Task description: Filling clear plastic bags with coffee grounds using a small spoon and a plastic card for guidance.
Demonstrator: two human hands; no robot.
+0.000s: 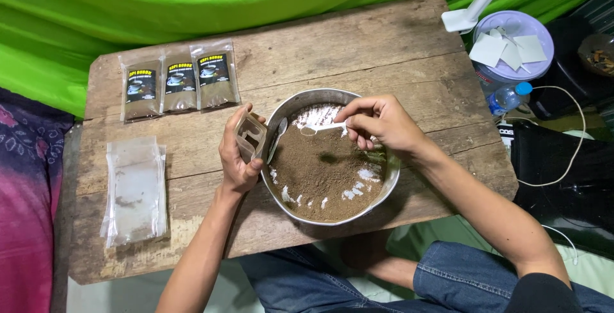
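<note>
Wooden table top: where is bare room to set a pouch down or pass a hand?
Bare boards lie along the far edge of the worn wooden table, right of the three filled labelled pouches, and between those and the stack of empty clear bags. It is crowded around the round metal bowl of brown powder, where both hands work.

pouch (250,136): small, clear, open, upright at bowl rim | spoon (322,128): white plastic, level over brown powder

I see 3 filled brown packets (180,82) in a row nr the wooden table's (384,44) far-left corner, stack of empty clear bags (134,188) by its left edge. Off the far-right corner: lavender lidded tub (515,47), small water bottle (508,98).
</note>
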